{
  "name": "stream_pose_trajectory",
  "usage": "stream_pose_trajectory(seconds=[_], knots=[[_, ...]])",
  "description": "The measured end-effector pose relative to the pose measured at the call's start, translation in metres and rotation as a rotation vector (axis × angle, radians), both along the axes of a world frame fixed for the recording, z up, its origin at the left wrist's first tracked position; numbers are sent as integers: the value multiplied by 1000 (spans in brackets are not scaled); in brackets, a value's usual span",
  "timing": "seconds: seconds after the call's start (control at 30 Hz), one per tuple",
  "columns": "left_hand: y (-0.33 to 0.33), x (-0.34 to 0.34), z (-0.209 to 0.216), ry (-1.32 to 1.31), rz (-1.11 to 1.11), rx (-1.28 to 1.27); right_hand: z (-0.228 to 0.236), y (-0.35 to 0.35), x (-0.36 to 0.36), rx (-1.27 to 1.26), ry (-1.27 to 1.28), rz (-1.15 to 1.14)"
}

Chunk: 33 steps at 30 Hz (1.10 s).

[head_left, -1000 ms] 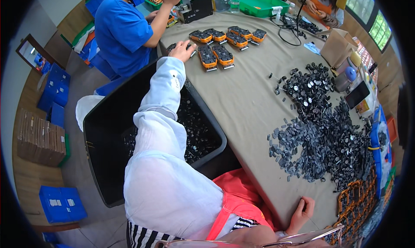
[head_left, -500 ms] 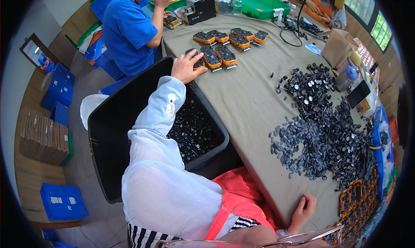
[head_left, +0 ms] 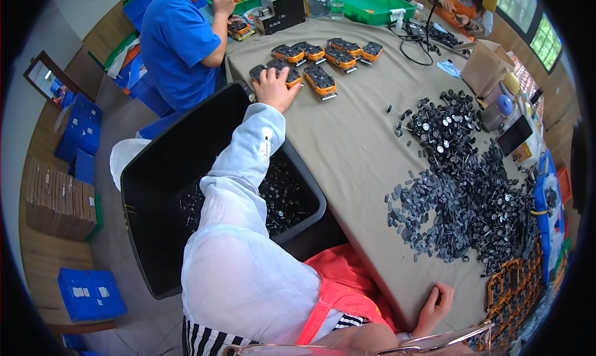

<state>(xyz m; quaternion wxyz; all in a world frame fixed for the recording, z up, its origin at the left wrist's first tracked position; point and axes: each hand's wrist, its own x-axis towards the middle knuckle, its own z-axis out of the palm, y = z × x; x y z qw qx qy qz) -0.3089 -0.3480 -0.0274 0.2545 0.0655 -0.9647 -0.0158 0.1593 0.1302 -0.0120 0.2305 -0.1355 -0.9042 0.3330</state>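
Observation:
My left hand (head_left: 274, 91) reaches out to the far left part of the table, its fingers and thumb closed over a black and orange toy car (head_left: 292, 76). The fingers hide part of that car. Another toy car (head_left: 256, 73) shows just left of the fingertips, and a third toy car (head_left: 320, 79) lies to the right, apart from the hand. Several more toy cars (head_left: 340, 56) lie in a group behind, dark undersides up. Loosely curled, my right hand (head_left: 433, 307) rests at the near table edge with nothing visible in it.
Under my left arm stands a black bin (head_left: 318, 210) with small black wheel parts (head_left: 285, 197). Heaps of black wheels (head_left: 444, 129) and small dark pieces (head_left: 428, 210) cover the table's right side, near rows of orange parts (head_left: 512, 287). A person in blue (head_left: 180, 42) stands at far left.
My left hand has moved slightly right and nearer, onto the middle car of the front row. That car and its left neighbour have shifted left, leaving a gap beside the right one.

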Motion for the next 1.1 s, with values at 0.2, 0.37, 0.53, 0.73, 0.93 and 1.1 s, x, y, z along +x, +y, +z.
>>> stream_pose_trajectory(seconds=[0.2,0.37,0.53,0.73,0.93,1.1], knots=[[-47,-51,-10,64,47,-59,-1,0,-1,3,-17,-19],[-50,-63,-18,295,31,-42,0,1,-1,4,-34,-33],[-19,-31,-18,425,-295,109,-2,0,-7,18,-8,-11],[59,5,0,130,-539,241,-1,2,-6,9,-5,-3],[96,-36,-24,5,-585,394,8,-1,2,63,12,-16],[123,-99,-42,287,-585,-225,5,-9,5,77,73,-91]])
